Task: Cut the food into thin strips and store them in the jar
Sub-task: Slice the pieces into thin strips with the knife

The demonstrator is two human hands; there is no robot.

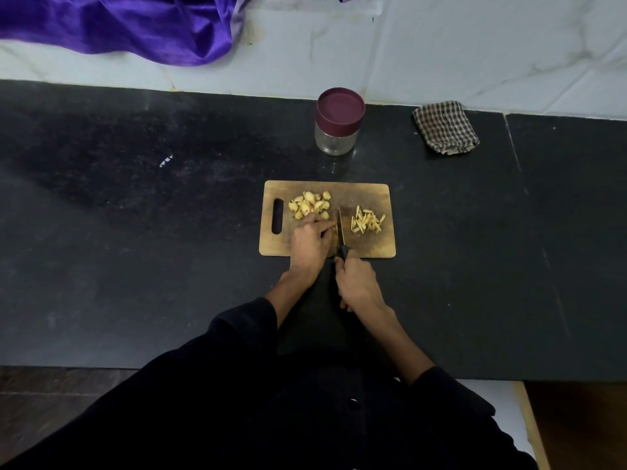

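Note:
A wooden cutting board (pixel 369 245) lies on the black counter. On its left part sits a pile of yellow food pieces (pixel 309 204); on its right part lies a heap of thin yellow strips (pixel 367 221). My left hand (pixel 310 242) rests on the board just below the pile, fingers curled over a piece that is mostly hidden. My right hand (pixel 356 281) grips the black handle of a knife (pixel 340 228), whose blade points away from me beside my left fingers. A glass jar (pixel 336 137) with a maroon lid on stands behind the board.
A folded checked cloth (pixel 445 127) lies at the back right of the counter (pixel 135 232). Purple fabric (pixel 135 25) drapes over the white ledge at the back left. The counter's front edge runs just before my body.

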